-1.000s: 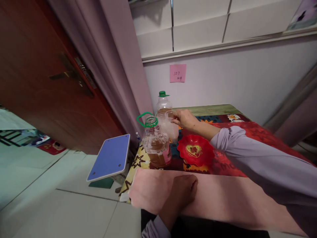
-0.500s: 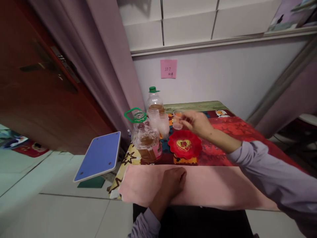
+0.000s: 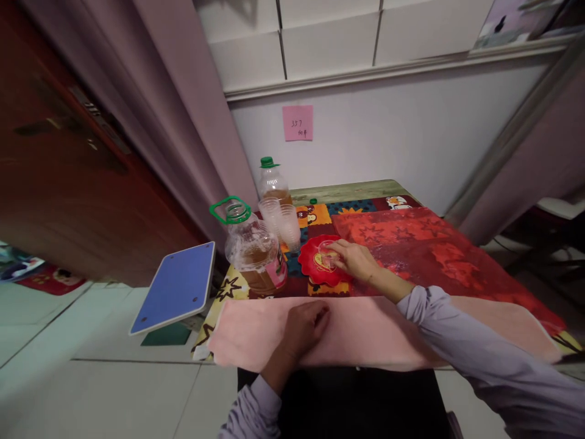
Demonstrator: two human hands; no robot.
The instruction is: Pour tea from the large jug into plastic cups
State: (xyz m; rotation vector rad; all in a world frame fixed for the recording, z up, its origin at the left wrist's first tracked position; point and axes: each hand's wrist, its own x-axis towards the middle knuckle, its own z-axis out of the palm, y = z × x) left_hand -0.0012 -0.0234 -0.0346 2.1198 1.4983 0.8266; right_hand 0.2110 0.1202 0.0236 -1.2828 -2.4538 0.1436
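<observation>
My right hand [image 3: 357, 260] holds a small clear plastic cup [image 3: 327, 252] down on the red heart-patterned plate [image 3: 312, 267]. My left hand [image 3: 305, 322] rests with curled fingers on the pink cloth [image 3: 365, 335] at the table's near edge, holding nothing. Left of the plate stands a large jug [image 3: 253, 255] with a green handle ring, no cap and brown liquid in it. Behind it is a stack of clear cups [image 3: 284, 223], and a smaller bottle [image 3: 270, 183] with a green cap.
The table carries a colourful patterned cover [image 3: 411, 235]. A small green cap [image 3: 313, 200] lies near the far edge. A blue board [image 3: 175, 287] leans at the table's left. A dark wooden door and a curtain stand at left. A pink note [image 3: 297, 122] hangs on the wall.
My right hand took one cup from the stack by the bottles, carried it right and down, and now sets it on the red plate. The left hand stayed on the cloth.
</observation>
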